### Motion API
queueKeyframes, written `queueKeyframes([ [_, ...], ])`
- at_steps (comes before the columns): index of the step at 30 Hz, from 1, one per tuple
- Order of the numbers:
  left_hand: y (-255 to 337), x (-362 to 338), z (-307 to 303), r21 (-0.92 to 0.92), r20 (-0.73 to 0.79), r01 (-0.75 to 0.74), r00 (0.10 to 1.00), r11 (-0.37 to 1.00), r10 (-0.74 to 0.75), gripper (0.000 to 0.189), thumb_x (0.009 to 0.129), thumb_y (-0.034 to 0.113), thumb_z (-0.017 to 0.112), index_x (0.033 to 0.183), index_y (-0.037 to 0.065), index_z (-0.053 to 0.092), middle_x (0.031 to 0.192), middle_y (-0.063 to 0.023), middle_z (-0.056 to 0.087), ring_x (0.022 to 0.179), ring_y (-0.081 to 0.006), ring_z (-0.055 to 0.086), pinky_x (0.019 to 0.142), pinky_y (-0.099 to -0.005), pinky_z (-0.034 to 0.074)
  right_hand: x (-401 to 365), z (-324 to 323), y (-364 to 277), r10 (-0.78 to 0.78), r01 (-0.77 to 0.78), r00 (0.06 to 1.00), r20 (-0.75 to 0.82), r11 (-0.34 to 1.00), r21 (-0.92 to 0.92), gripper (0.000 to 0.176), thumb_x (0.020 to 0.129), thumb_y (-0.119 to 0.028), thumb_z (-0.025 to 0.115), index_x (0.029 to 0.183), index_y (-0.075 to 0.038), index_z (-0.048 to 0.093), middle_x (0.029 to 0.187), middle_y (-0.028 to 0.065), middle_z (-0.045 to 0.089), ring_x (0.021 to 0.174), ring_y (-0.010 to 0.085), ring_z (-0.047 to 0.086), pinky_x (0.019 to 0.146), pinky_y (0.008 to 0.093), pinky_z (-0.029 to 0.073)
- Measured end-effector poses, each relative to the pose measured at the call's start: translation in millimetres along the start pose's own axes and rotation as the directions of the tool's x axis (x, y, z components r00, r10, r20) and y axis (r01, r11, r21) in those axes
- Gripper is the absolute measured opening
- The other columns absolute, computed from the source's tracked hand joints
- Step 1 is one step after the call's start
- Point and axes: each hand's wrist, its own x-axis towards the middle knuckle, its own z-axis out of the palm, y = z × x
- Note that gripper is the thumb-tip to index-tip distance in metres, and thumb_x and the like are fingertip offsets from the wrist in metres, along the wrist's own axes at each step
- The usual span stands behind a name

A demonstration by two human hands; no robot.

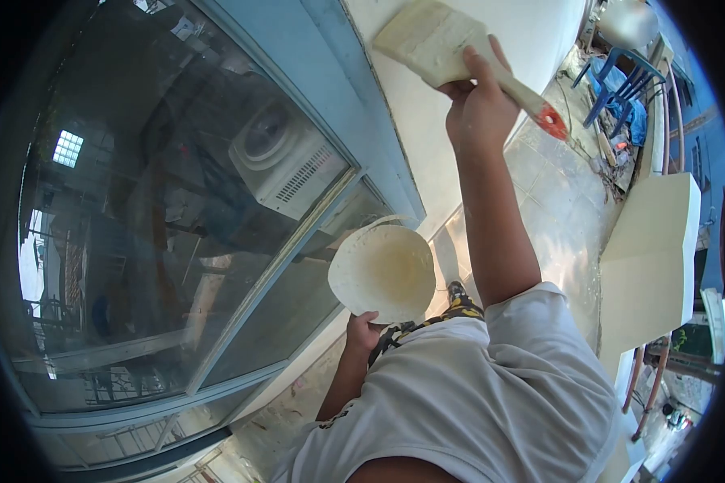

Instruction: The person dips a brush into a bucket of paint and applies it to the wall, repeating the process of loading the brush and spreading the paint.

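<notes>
My right hand [482, 105] is raised at the top of the view, its fingers closed around a wide paintbrush [435, 42]. The brush's bristles are coated in cream paint and lie over the white wall [427, 133]. Its pale handle ends in a red tip pointing down to the right. Lower down, my left hand [364, 332] grips the near rim of a cream bucket [383, 270], held in front of my waist. The bucket's mouth faces me, with pale paint over its inside, and a thin handle arcs past its far rim.
A blue-framed window [290, 64] fills the left side, with a white appliance [286, 153] behind the glass. Tiled floor [560, 189] runs along the wall to a blue plastic stool [624, 80] and scattered debris. A cream parapet [652, 258] with pipe rails borders the right.
</notes>
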Motion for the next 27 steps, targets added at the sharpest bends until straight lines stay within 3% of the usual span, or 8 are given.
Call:
queueKeyframes([
  [6, 6, -2, 14, 0.036, -0.052, -0.017, 0.998, 0.999, 0.019, 0.061, 0.073, -0.003, 0.044, 0.132, 0.002, 0.029, 0.127, -0.0186, 0.042, 0.115, -0.0378, 0.046, 0.094, -0.0570, 0.041, -38, -91, 41, 0.182, -0.233, 0.967, -0.176, 0.915, -0.330, 0.051, 0.080, -0.003, 0.059, 0.126, 0.008, 0.041, 0.114, 0.0185, 0.053, 0.093, 0.0221, 0.060, 0.062, 0.0311, 0.056],
  [9, 6, -1, 14, 0.026, -0.070, 0.005, 0.998, 1.000, -0.003, 0.061, 0.073, -0.004, 0.044, 0.132, 0.002, 0.029, 0.128, -0.0187, 0.042, 0.115, -0.0377, 0.046, 0.094, -0.0570, 0.040, -40, -89, 50, 0.203, -0.263, 0.958, -0.203, 0.903, -0.339, 0.051, 0.079, -0.003, 0.060, 0.126, 0.008, 0.041, 0.112, 0.0180, 0.053, 0.093, 0.0221, 0.059, 0.063, 0.0325, 0.056],
  [12, 6, 1, 12, 0.027, -0.051, 0.024, 0.998, 0.999, -0.023, 0.061, 0.074, -0.004, 0.044, 0.132, 0.002, 0.029, 0.128, -0.0188, 0.042, 0.116, -0.0376, 0.046, 0.094, -0.0568, 0.041, -6, -35, 46, 0.045, -0.059, 0.997, -0.062, 0.967, -0.248, 0.051, 0.079, -0.004, 0.062, 0.124, 0.008, 0.042, 0.105, 0.0167, 0.056, 0.084, 0.0225, 0.061, 0.061, 0.0346, 0.057],
  [15, 2, 3, 12, 0.021, -0.007, -0.005, 1.000, 1.000, 0.005, 0.060, 0.074, -0.004, 0.044, 0.132, 0.002, 0.029, 0.128, -0.0185, 0.042, 0.116, -0.0376, 0.046, 0.094, -0.0568, 0.041, 8, 20, -8, 0.042, -0.034, 0.998, 0.042, 0.984, -0.177, 0.057, 0.078, -0.006, 0.063, 0.126, 0.010, 0.038, 0.104, 0.0177, 0.056, 0.080, 0.0234, 0.062, 0.058, 0.0331, 0.056],
  [18, -2, 5, 9, 0.001, 0.001, 0.020, 1.000, 1.000, -0.020, 0.061, 0.074, -0.004, 0.044, 0.132, 0.003, 0.029, 0.128, -0.0183, 0.042, 0.116, -0.0376, 0.046, 0.093, -0.0570, 0.042, 8, 25, -24, -0.006, 0.006, 0.998, 0.061, 1.000, -0.001, 0.058, 0.078, -0.007, 0.063, 0.127, 0.010, 0.037, 0.105, 0.0173, 0.056, 0.082, 0.0238, 0.062, 0.059, 0.0329, 0.056],
  [20, 0, 2, 13, 0.019, -0.019, 0.030, 0.999, 0.999, -0.030, 0.061, 0.073, -0.004, 0.043, 0.133, 0.004, 0.029, 0.127, -0.0184, 0.042, 0.116, -0.0379, 0.046, 0.093, -0.0568, 0.042, 2, 10, -12, 0.018, -0.017, 0.999, 0.039, 1.000, -0.022, 0.057, 0.079, -0.005, 0.061, 0.128, 0.010, 0.035, 0.106, 0.0175, 0.056, 0.085, 0.0241, 0.062, 0.063, 0.0338, 0.057],
  [23, 1, -2, 19, 0.032, -0.025, 0.007, 1.000, 0.999, -0.006, 0.062, 0.073, -0.004, 0.043, 0.133, 0.004, 0.029, 0.128, -0.0187, 0.042, 0.116, -0.0382, 0.045, 0.093, -0.0567, 0.042, -16, -38, 35, 0.088, -0.102, 0.992, -0.087, 0.979, -0.178, 0.054, 0.081, -0.006, 0.059, 0.128, 0.009, 0.037, 0.108, 0.0184, 0.056, 0.085, 0.0221, 0.062, 0.062, 0.0309, 0.056],
  [27, 4, -5, 24, 0.016, -0.021, -0.020, 1.000, 1.000, 0.020, 0.062, 0.072, -0.004, 0.044, 0.132, 0.004, 0.029, 0.127, -0.0185, 0.042, 0.115, -0.0381, 0.046, 0.092, -0.0565, 0.043, -36, -70, 25, 0.135, -0.180, 0.980, -0.145, 0.911, -0.370, 0.052, 0.082, -0.006, 0.059, 0.127, 0.008, 0.039, 0.109, 0.0183, 0.056, 0.095, 0.0201, 0.059, 0.063, 0.0283, 0.055],
])
